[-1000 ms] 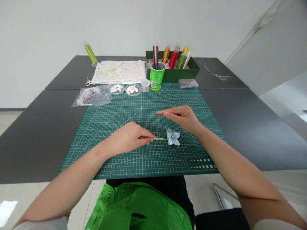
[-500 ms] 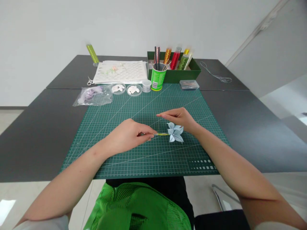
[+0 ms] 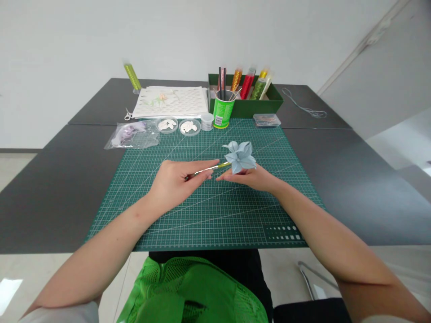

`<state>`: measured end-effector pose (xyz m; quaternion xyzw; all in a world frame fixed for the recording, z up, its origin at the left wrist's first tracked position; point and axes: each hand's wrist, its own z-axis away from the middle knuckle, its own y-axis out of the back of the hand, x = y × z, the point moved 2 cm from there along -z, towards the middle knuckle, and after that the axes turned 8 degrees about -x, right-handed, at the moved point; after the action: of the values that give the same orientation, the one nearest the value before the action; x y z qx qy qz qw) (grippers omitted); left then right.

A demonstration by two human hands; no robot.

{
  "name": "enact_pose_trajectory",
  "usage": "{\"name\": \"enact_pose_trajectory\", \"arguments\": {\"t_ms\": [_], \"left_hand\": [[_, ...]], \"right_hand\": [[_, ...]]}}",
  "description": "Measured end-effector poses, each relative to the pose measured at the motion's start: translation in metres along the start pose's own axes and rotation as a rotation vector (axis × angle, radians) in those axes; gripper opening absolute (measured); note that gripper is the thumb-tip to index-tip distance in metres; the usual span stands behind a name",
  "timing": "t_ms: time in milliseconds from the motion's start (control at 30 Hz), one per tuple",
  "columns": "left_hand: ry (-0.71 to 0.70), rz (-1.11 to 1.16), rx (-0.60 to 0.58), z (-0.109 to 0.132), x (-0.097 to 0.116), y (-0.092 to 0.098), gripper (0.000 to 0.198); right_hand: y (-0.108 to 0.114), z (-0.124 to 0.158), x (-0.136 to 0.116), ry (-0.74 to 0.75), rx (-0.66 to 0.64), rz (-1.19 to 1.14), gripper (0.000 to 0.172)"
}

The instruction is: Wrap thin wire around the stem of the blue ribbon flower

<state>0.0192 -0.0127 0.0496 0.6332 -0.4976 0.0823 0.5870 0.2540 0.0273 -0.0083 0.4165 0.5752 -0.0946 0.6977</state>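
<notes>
A pale blue artificial flower (image 3: 239, 157) with pointed petals hangs above the green cutting mat (image 3: 202, 224). Between the thumb and straight fingers of my left hand (image 3: 177, 181) lies its thin stem (image 3: 210, 168), silvery along its length and yellow-green close to the blossom. My right hand (image 3: 254, 178) is just behind and below the petals, pointing left. Its thumb and fingers are drawn together near the stem, and the blossom covers part of them. Whatever they pinch is too fine to make out.
Along the back stand a green can (image 3: 223, 111) of tools, a dark green box (image 3: 257, 107) of thread spools and a clear case (image 3: 267, 120). White petal pieces fill two dishes (image 3: 167, 125), beside a plastic bag (image 3: 133, 134). Scissors (image 3: 128, 115) lie near white sheets (image 3: 171, 103).
The flower has risen away from me and tilted, its blossom now in front of my right hand. My right hand has moved nearer to me, below the stem. The left fingers have straightened.
</notes>
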Motion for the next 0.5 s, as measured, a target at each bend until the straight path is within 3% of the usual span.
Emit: {"name": "enact_pose_trajectory", "arguments": {"t_ms": [67,133,267,400,467,500], "left_hand": [[0.068,0.098,0.002,-0.002,-0.001,-0.001,0.025],[0.125,0.192,0.007,-0.004,-0.003,-0.001,0.025],[0.184,0.322,0.029,-0.008,-0.005,0.002,0.027],[0.203,0.391,0.032,-0.009,-0.006,0.003,0.026],[0.211,0.4,0.03,-0.009,-0.005,0.002,0.026],[0.216,0.4,0.029,-0.009,-0.005,0.002,0.026]], "right_hand": [[-0.003,0.001,-0.006,-0.001,-0.083,-0.152,0.034],[-0.003,0.0,-0.009,0.0,-0.033,-0.307,0.038],[0.005,-0.003,0.004,-0.062,0.374,-0.53,0.048],[0.017,-0.001,0.017,-0.153,0.83,-0.116,0.033],[0.016,0.002,0.013,-0.086,0.912,0.091,0.026],[0.012,0.002,0.009,-0.028,0.89,0.123,0.027]]}}
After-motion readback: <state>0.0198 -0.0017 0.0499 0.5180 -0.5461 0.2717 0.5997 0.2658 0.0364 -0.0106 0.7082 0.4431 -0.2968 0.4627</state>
